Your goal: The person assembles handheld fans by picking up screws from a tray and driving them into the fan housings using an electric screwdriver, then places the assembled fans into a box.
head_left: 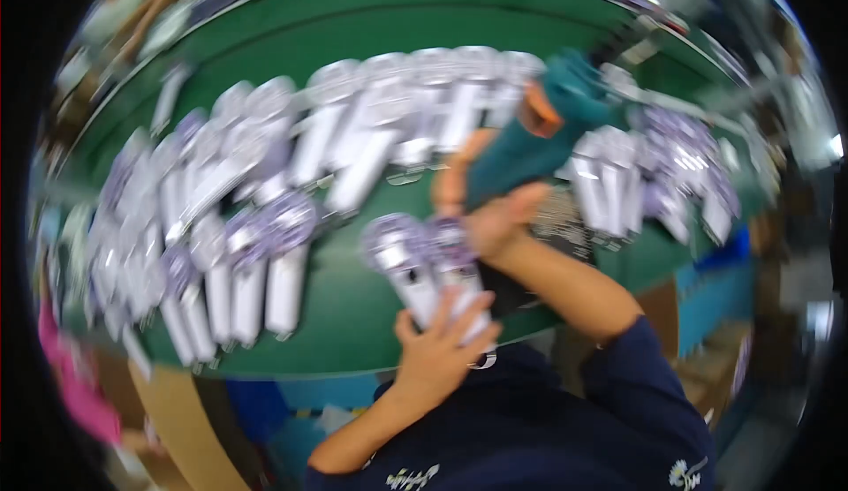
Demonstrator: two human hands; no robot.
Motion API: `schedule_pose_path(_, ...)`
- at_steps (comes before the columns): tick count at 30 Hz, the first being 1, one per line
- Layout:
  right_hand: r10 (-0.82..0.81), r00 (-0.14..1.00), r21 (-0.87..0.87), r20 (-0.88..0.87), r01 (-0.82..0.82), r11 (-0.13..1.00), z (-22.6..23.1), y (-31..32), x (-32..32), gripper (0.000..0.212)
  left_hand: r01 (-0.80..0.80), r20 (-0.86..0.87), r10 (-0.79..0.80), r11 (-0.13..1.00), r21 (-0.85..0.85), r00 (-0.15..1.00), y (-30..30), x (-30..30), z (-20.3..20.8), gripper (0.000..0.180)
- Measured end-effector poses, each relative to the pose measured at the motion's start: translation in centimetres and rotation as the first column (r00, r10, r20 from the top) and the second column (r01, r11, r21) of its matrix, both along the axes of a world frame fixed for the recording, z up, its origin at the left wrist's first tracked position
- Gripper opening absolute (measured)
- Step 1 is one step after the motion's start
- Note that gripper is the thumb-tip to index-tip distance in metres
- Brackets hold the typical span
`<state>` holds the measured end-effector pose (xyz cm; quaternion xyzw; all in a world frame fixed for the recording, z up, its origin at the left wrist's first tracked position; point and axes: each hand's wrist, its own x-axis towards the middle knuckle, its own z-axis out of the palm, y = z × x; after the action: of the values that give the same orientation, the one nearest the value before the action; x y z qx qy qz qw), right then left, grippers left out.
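Note:
Close to the table's near edge, my left hand (pixel 442 345) lies over the white handles of two handheld fans, gripping them. The left fan (pixel 411 286) has a round, see-through purple head; the second fan (pixel 459 275) lies right beside it. My right hand (pixel 499 222) is wrapped round a teal power screwdriver (pixel 530 151) with an orange part, which leans with its lower end toward the second fan's head. Blur and my fingers hide the tip, so I cannot tell whether it touches.
Many similar fans (pixel 265 288) lie in rows across the green table (pixel 353 332) to the left and back. More white-handled fans (pixel 609 182) and purple-headed parts (pixel 689 155) lie at the right. Beside my right wrist is a dark tray of small metal pieces (pixel 565 217).

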<state>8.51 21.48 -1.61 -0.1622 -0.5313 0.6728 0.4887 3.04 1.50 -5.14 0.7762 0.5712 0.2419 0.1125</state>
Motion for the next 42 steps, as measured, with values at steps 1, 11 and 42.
schedule_pose_path(1, -0.193, 0.981, 0.018, 0.008, 0.193, 0.981, 2.2, -0.8, -0.2, 0.092, 0.017, -0.017, -0.018, 0.999, -0.04, 1.0, -0.1, -0.4, 0.7, 0.052)
schedule_pose_path(11, -0.221, 0.945, 0.323, -0.241, 0.293, 0.9, 2.0, -0.2, 16.0, 0.085, -0.027, -0.067, 0.026, 1.0, -0.004, 0.997, -1.4, 0.6, 0.9, 0.029)
schedule_pose_path(42, -0.217, 0.933, 0.297, -0.288, 0.302, 0.906, 0.5, -0.1, 14.6, 0.098, -0.122, -0.055, 0.125, 0.99, 0.068, 0.991, -0.8, 1.1, 0.2, 0.024)
